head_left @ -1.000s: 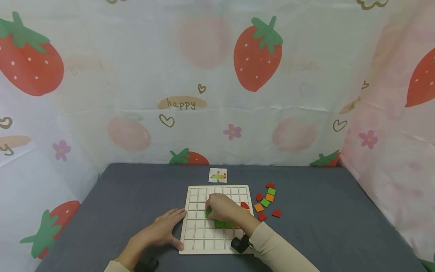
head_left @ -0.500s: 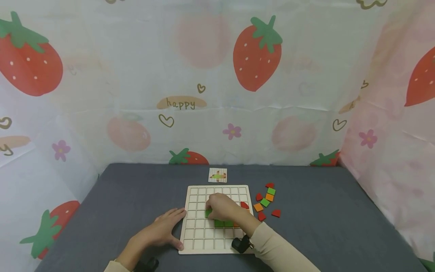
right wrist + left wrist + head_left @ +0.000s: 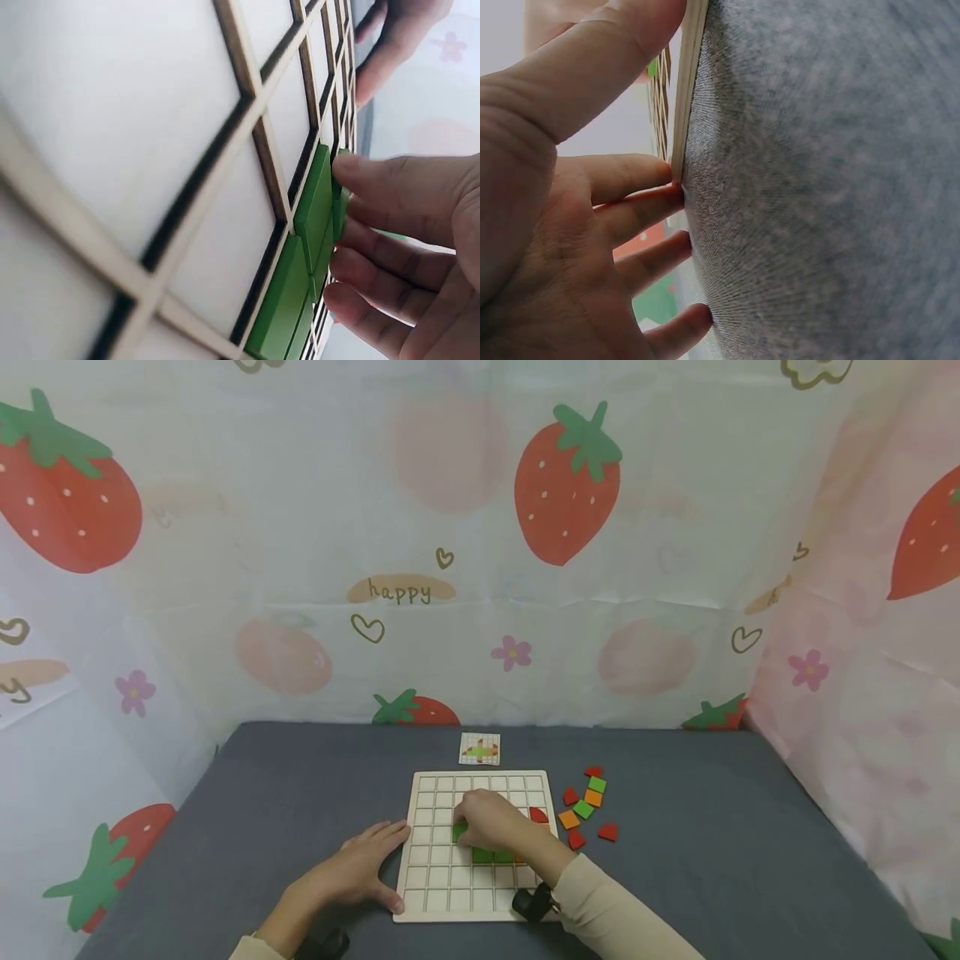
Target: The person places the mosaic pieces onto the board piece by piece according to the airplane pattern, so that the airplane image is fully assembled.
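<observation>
A pale wooden grid board (image 3: 437, 900) lies on the table. My left hand (image 3: 352, 867) rests at its left edge, thumb and fingertips spread and touching the rim; the left wrist view shows the fingers nearly straight. Over the board's middle, my right hand (image 3: 491, 820) pinches a green square tile (image 3: 343, 204) between thumb and fingers at a grid cell. Beside it, more green tiles (image 3: 281, 304) sit in cells. A red quarter-round tile (image 3: 538, 815) lies on the board's right side, and orange there is partly covered by the right wrist.
Right of the board lie several loose pieces, among them a green tile (image 3: 597, 784), an orange tile (image 3: 569, 820) and a red piece (image 3: 608, 832). A small pattern card (image 3: 480, 749) lies behind the board. A strawberry-printed cloth (image 3: 450, 643) hangs behind the table (image 3: 712, 843).
</observation>
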Demonstrator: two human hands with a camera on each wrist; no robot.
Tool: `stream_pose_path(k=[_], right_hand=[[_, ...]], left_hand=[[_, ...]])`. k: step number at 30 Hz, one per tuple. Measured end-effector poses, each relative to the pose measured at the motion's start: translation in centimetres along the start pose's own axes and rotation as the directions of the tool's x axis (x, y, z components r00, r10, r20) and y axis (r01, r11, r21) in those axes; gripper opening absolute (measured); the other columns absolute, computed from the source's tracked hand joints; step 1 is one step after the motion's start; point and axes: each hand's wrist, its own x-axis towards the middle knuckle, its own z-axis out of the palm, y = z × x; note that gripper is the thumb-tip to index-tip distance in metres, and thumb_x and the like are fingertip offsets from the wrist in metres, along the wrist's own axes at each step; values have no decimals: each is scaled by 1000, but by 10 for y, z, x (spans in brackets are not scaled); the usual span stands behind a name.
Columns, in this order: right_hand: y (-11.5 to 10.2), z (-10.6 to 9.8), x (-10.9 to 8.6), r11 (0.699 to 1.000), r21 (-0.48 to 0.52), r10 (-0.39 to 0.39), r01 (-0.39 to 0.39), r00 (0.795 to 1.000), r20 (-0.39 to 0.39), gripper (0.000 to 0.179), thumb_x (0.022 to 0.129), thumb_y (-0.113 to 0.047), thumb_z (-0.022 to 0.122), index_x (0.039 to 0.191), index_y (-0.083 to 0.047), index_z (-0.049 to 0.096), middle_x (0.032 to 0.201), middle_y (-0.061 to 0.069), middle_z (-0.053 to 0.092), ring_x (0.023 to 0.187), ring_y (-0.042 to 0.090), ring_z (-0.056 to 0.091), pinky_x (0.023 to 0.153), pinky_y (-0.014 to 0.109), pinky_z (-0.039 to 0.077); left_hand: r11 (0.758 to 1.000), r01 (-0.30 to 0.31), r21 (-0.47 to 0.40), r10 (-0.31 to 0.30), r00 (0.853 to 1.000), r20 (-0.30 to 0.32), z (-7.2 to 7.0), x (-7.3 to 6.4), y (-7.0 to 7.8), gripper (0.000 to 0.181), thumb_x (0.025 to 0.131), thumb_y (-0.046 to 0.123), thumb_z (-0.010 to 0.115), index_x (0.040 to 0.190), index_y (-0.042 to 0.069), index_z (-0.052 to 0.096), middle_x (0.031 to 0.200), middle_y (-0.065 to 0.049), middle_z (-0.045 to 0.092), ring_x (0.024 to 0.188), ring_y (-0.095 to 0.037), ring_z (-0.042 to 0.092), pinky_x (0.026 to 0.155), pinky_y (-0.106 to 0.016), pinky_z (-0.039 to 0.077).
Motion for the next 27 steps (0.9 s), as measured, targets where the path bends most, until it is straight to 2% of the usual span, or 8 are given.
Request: stream_pose_path(k=[7, 13, 20, 27], right_hand=[[13, -9, -10, 984, 175, 39, -33, 999, -30, 23, 88, -21, 70, 107, -7, 74, 101, 4, 68, 88, 14, 61, 78, 28, 52], [40, -18, -22, 966, 255, 71, -47, 994, -87, 24, 92, -20, 65, 109, -5, 72, 102, 6, 67, 91, 18, 61, 79, 35, 52], [76, -26, -51, 939, 327, 176, -108, 967, -183, 29, 90, -14, 68, 116, 0, 69, 102, 9, 66, 88, 18, 59, 75, 32, 51], [110, -31, -73, 924, 343, 256, -170, 941, -222, 29, 90, -12, 68, 116, 0, 69, 100, 8, 66, 87, 17, 60, 75, 32, 52]], left_hand=[[1000, -5, -6, 5, 1000, 1, 0, -1, 0, 106, 59, 35, 89, 146, -1, 40, 155, -18, 37, 144, -45, 26, 105, -73, 24], [1000, -5, -14, 6, 1000, 8, 0, 0, -1, 106, 60, 35, 89, 147, -1, 39, 155, -18, 36, 145, -45, 26, 106, -73, 23], [1000, 2, -11, -2, 1000, 23, 3, 2, -3, 107, 60, 36, 89, 147, 0, 39, 155, -19, 35, 145, -44, 25, 107, -71, 23], [1000, 21, -6, -21, 999, 35, -1, 1, -1, 106, 61, 37, 88, 148, 1, 39, 156, -17, 36, 145, -44, 26, 106, -73, 24]])
